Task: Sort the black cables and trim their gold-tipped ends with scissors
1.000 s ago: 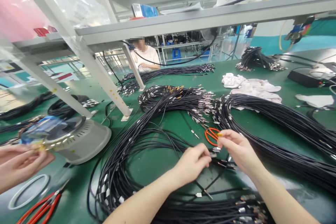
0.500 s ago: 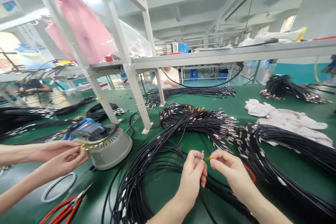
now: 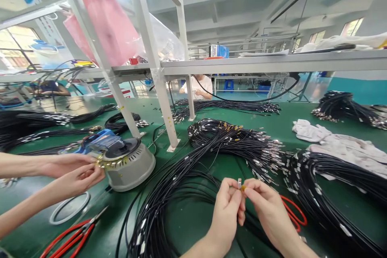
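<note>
Low in the head view, right of the middle, my left hand (image 3: 228, 211) is closed on a cable end whose small silver connector (image 3: 240, 183) sticks up past the fingertips. Close beside it, my right hand (image 3: 267, 205) pinches a small piece of yellow tape (image 3: 243, 188) against the connector. The fingertips of both hands nearly meet, and they hide part of the tape and the cable. Under and behind my hands lies a large coil of black cables (image 3: 160, 193) with white labels. A bundle of silver cable ends (image 3: 266, 153) lies just beyond them.
At left, a co-worker's hands (image 3: 81, 173) touch the yellow tape strips on a round grey dispenser (image 3: 133, 173). Red-handled pliers (image 3: 75, 236) and a pale ring (image 3: 69, 209) lie nearby. White gloves (image 3: 341, 141) and another black cable coil (image 3: 320, 201) lie right. Shelf posts (image 3: 165, 105) rise from the green table.
My right hand has moved the yellow tape left against the connector, closing the gap between my hands. The view has shifted slightly, and more of a red loop shows beside my right hand.
</note>
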The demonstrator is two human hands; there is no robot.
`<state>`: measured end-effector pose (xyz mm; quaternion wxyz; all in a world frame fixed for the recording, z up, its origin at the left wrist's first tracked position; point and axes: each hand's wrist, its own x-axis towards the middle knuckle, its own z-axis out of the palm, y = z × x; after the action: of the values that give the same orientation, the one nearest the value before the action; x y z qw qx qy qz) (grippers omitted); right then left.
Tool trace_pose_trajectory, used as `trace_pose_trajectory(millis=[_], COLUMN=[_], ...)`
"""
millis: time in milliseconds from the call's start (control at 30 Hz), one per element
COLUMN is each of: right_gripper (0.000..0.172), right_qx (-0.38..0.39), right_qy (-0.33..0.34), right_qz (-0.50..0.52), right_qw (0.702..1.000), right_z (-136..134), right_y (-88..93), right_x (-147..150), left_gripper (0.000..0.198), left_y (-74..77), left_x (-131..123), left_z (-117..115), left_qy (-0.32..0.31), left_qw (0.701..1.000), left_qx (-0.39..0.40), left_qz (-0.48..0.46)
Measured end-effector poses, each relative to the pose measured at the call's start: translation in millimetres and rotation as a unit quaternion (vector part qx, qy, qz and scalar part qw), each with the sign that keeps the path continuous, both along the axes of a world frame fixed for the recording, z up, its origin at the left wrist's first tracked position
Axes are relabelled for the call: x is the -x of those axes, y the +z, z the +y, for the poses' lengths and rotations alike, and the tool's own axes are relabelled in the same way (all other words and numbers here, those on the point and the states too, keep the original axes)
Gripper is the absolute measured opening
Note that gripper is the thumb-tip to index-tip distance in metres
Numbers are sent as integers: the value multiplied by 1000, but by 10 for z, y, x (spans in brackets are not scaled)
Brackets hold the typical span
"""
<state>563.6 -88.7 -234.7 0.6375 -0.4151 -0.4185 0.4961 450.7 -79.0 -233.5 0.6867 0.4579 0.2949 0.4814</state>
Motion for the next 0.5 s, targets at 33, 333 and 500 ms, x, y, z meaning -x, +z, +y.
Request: trace_pose_trajectory(millis=[33, 333, 500], right_gripper=[17, 18, 18], right_qx=[-1, 9, 10], right_qy=[1, 3, -10], right_qz=[8, 52, 36], right_qw=[1000, 999, 999], right_z=[-8, -33, -24], right_y=[2, 4, -6], right_x=[12, 75, 73], left_gripper=[12, 13, 14], left_y=[6, 5, 13], left_x=[-3, -24, -30], left_z=[-6, -29, -54], left_qy=[1, -5, -5], left_qw=[1000, 1000, 1000], left_qx=[2, 5, 2], left_qz=[1, 0, 1])
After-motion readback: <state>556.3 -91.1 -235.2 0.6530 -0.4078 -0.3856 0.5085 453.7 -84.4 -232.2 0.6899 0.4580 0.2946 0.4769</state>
